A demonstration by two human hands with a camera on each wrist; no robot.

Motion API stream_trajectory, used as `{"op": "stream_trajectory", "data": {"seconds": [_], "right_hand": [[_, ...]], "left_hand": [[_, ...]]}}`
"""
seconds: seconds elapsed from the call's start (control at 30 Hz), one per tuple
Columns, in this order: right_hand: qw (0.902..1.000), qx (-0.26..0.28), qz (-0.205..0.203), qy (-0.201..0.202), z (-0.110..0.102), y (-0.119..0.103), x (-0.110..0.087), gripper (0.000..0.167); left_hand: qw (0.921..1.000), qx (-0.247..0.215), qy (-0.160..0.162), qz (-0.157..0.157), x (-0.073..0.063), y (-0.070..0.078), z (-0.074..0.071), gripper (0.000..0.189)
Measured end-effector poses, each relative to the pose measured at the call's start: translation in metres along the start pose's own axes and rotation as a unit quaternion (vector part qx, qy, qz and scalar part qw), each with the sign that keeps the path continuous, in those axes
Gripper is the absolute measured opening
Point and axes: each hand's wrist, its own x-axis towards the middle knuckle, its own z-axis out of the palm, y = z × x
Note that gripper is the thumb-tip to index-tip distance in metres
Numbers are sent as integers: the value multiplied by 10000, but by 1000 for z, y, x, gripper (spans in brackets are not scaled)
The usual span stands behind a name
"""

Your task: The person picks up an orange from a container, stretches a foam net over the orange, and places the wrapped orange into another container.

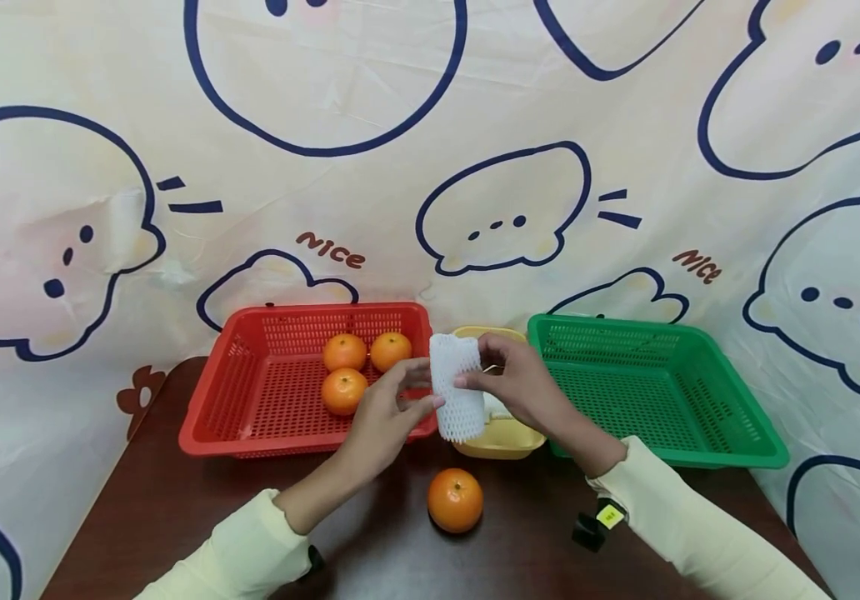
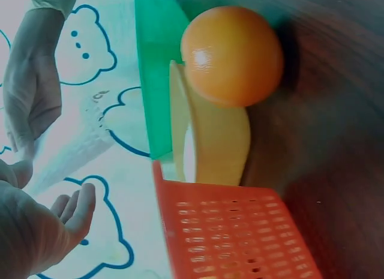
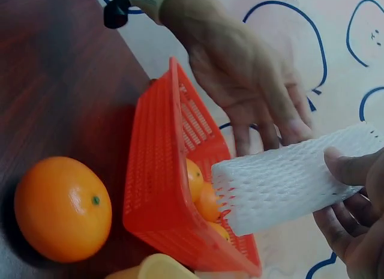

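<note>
A white foam net sleeve [image 1: 457, 417] is held upright above the table, between the two hands. My right hand [image 1: 514, 377] pinches it, thumb on the near side and fingers behind, as the right wrist view shows. My left hand [image 1: 383, 412] is at the sleeve's left edge, its thumb tip at the netting and its fingers loosely extended; the left wrist view shows those fingers [image 2: 81, 213] apart from the sleeve. Below the sleeve, one orange [image 1: 456, 500] sits on the dark table, touched by neither hand.
On the left stands a red basket [image 1: 208, 417] with several oranges [image 1: 343, 392] inside. A green basket [image 1: 745, 400] is on the right. Between them, partly hidden behind the hands, a yellow container [image 1: 501, 446] holds white material. A patterned cloth hangs behind the table [image 1: 535, 542].
</note>
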Motion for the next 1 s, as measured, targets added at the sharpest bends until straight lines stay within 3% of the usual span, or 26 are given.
{"op": "stream_trajectory", "data": {"seconds": [0.17, 0.43, 0.73, 1.0], "right_hand": [[9995, 193, -229, -103, 6, -1, -4, 27], [9999, 92, -137, 18, 14, 2, -5, 31], [9998, -151, -42, 86, 17, 3, -6, 34], [10000, 61, 9, -14, 16, 8, -11, 34]], "left_hand": [[9996, 33, 192, 197, 2, 6, 1, 34], [9986, 118, 461, 239, 2, 10, -1, 16], [9981, 60, 488, 369, 3, 9, -3, 15], [9986, 194, 352, 343, 2, 9, -7, 15]]}}
